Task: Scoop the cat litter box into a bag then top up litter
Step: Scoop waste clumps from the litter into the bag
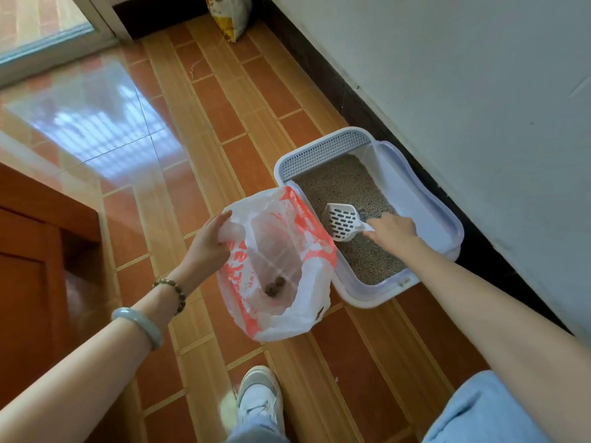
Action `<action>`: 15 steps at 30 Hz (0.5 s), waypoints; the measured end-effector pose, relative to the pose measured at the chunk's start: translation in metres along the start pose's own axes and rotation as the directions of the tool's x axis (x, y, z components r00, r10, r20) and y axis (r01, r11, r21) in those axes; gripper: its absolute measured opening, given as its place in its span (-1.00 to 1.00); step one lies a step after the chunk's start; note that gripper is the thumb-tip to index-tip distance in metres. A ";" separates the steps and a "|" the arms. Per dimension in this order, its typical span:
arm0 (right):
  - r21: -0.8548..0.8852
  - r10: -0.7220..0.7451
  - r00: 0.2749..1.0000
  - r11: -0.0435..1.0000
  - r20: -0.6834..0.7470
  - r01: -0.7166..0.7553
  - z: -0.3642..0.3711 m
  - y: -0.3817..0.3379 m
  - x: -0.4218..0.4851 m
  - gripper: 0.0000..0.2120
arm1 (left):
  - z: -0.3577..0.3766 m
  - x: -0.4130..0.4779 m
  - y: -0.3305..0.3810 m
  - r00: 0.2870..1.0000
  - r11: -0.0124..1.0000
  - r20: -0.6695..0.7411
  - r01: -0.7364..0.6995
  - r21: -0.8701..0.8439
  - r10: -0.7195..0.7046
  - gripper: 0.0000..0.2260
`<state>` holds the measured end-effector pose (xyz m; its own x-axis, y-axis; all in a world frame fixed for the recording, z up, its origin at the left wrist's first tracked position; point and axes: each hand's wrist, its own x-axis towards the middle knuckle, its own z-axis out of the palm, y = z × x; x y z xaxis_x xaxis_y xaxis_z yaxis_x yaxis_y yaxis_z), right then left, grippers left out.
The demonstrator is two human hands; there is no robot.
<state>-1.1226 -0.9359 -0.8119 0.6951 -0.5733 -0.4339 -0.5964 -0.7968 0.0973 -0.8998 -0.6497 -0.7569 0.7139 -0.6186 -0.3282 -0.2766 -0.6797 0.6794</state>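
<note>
A white litter box (425, 199) with grey litter stands on the floor against the wall. My right hand (391, 231) grips the handle of a white slotted scoop (343, 222), held just above the litter near the box's left side. My left hand (208, 244) holds open the rim of a white plastic bag (287, 251) with red print, right beside the box. Two or three dark clumps (275, 286) lie at the bag's bottom. The scoop looks empty.
A yellow and white litter sack (232, 17) leans at the far wall by a glass door. A wooden cabinet (35, 251) stands at the left. My white shoe (260, 401) is planted on the tiled floor below the bag. The wall runs along the right.
</note>
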 end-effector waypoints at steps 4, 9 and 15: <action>0.036 0.022 0.998 0.999 -0.066 -0.020 0.000 -0.028 0.008 -0.65 | 0.002 -0.002 -0.001 1.000 1.000 0.003 0.000 -0.003 0.000 -0.39; 0.298 0.027 1.000 0.954 -0.006 -0.024 0.004 -0.028 0.014 -0.69 | 0.007 -0.005 0.006 1.000 1.000 0.012 -0.004 -0.004 0.004 -0.40; 0.571 0.061 0.996 0.821 -0.061 -0.015 0.003 -0.006 -0.003 -0.70 | 0.008 -0.007 0.008 1.000 1.000 0.004 0.001 0.004 -0.001 -0.39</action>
<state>-1.1221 -0.9292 -0.8139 0.6806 -0.6313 -0.3718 -0.7294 -0.5360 -0.4251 -0.9120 -0.6535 -0.7543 0.7119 -0.6193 -0.3311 -0.2787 -0.6819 0.6762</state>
